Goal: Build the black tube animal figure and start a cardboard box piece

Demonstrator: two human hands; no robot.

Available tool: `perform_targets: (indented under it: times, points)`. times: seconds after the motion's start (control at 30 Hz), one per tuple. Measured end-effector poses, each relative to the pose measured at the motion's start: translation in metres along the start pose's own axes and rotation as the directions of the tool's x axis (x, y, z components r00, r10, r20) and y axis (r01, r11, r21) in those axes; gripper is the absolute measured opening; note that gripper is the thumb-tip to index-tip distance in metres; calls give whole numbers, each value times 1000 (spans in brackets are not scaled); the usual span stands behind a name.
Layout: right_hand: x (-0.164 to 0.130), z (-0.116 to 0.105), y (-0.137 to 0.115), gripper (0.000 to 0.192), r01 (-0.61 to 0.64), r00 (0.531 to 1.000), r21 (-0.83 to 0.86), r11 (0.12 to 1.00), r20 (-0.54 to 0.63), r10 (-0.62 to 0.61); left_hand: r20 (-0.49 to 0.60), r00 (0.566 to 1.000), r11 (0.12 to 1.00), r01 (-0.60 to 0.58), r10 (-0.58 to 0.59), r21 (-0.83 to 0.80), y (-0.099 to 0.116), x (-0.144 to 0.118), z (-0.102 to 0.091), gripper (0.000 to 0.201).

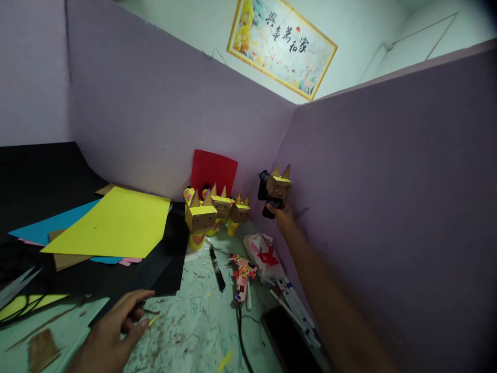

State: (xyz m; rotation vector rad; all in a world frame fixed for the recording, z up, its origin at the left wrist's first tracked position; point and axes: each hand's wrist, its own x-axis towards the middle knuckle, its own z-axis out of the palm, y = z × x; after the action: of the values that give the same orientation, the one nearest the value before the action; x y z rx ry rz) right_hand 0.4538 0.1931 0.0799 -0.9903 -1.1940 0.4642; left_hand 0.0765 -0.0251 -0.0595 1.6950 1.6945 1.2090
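Note:
My right hand (282, 211) is raised by the right wall, closed around a small figure with a cardboard box head (278, 187) and two pointed horns. Black parts show beside and below that head; their exact shape is unclear. Below and to its left stand several similar cardboard-headed figures (202, 221) with yellow tops and bodies. My left hand (111, 331) hovers low at the front left with fingers bent and the thumb apart, holding nothing. Close to its thumb lies a yellow scrap (152, 321).
Yellow paper (116, 228) tops a stack of coloured sheets on black board (166, 274). Scissors (17, 287) lie far left. A patterned glue gun (243, 277) with its cord, a black pen (216, 268), a tissue pack (264, 258), white markers (295, 305) and a phone (289, 339) occupy the right.

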Motion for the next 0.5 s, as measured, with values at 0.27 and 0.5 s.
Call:
perform_targets:
  times: [0.27, 0.5]
  points:
    - [3, 4, 61, 25, -183, 983, -112, 977, 8, 185, 34, 999, 997, -32, 30, 64, -25, 1, 5, 36]
    - [-14, 3, 84, 30, -325, 942, -105, 940, 54, 332, 21, 1000, 994, -22, 20, 109, -37, -4, 9, 37]
